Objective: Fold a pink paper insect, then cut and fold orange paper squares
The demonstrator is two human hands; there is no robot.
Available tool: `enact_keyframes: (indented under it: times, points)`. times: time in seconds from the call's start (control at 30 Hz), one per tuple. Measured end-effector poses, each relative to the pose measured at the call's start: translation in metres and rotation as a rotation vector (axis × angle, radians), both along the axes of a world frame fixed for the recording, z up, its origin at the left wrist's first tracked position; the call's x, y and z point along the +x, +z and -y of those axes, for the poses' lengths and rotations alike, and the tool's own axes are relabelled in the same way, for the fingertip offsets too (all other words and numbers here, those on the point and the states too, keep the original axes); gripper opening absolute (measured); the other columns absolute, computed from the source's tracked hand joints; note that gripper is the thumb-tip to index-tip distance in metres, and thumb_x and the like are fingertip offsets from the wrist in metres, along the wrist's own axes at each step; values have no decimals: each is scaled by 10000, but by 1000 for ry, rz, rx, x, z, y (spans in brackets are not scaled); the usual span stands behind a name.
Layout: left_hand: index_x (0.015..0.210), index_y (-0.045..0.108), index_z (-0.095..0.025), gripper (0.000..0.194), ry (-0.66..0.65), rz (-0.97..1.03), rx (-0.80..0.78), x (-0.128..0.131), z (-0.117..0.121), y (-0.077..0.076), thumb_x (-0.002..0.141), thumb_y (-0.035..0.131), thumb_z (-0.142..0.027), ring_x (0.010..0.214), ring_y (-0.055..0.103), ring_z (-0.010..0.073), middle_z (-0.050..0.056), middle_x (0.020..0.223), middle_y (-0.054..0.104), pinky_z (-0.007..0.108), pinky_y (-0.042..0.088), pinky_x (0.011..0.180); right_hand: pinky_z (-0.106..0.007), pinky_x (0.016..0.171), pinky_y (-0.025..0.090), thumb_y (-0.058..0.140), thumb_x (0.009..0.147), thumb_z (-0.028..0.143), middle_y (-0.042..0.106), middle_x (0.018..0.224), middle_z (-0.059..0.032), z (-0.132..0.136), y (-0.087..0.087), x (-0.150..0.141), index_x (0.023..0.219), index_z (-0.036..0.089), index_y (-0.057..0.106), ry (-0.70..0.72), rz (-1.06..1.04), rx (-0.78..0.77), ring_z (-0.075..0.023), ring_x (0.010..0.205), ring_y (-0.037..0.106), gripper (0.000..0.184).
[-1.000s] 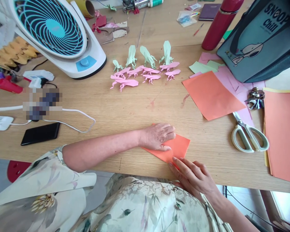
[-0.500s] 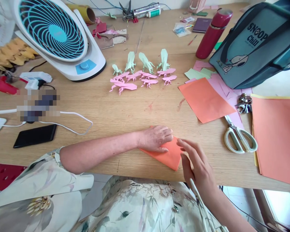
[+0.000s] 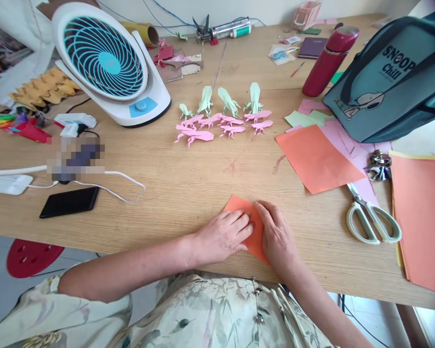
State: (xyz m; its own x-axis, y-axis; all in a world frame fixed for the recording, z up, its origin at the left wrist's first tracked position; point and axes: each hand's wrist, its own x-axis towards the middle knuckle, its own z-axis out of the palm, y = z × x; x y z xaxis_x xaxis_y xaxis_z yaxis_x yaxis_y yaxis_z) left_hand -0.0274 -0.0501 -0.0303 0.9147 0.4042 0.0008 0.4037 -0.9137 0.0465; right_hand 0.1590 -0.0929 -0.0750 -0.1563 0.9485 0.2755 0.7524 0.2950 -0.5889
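R hand [image 3: 280, 239] moved onto orange paper [image 3: 234, 203], R edge; L hand [image 3: 217, 237] atop (grips unclear).

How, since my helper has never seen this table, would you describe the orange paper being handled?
On the wooden table, find the near edge by the floral garment. There, the left hand rests on the orange paper, the right hand at its edge. Unlike the loose orange sheet and orange stack farther right, it has hands on it.
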Motion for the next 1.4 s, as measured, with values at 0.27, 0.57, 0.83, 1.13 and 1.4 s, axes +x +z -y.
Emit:
enact_keyframes:
  times: [0.27,0.57,0.83,1.13,1.4]
  points:
    - [1387,467,-73,719,58,-8,-63,-10,15,-6,889,563,-582,1414,369,348,225,1481,453,486,299,1141,-479,920,501,368,858,-11,457,1317,-198,-2,-7,3,1345,161,587,47,158,83,-298,1132,484,562]
    - [1484,367,-53,818,-78,0,-10,-11,45,-25,948,298,-667,1459,285,313,183,1563,349,478,275,1158,-507,904,497,459,864,108,444,1334,-191,-1,-6,6,1360,177,574,65,138,47,-309,1087,485,514]
    - [1522,302,-81,885,-16,-92,25,-16,54,-20,907,336,-716,1474,244,305,163,1607,253,474,255,1156,-488,907,498,456,861,87,428,1342,-185,0,-7,7,1375,164,559,70,166,46,-294,1046,473,529]
    - [1527,290,-61,942,135,-88,54,-39,63,-28,897,215,-757,1490,169,334,198,1595,268,462,153,1181,-495,915,494,361,893,63,450,1322,-170,-2,-9,6,1372,214,571,46,147,70,-295,1061,487,544]
    - [1515,322,-49,1039,363,-53,81,-54,74,-33,843,85,-805,1488,193,323,210,1564,334,481,136,1191,-488,894,515,351,873,34,456,1320,-158,-1,-9,5,1368,235,576,32,127,68,-296,1082,479,580]
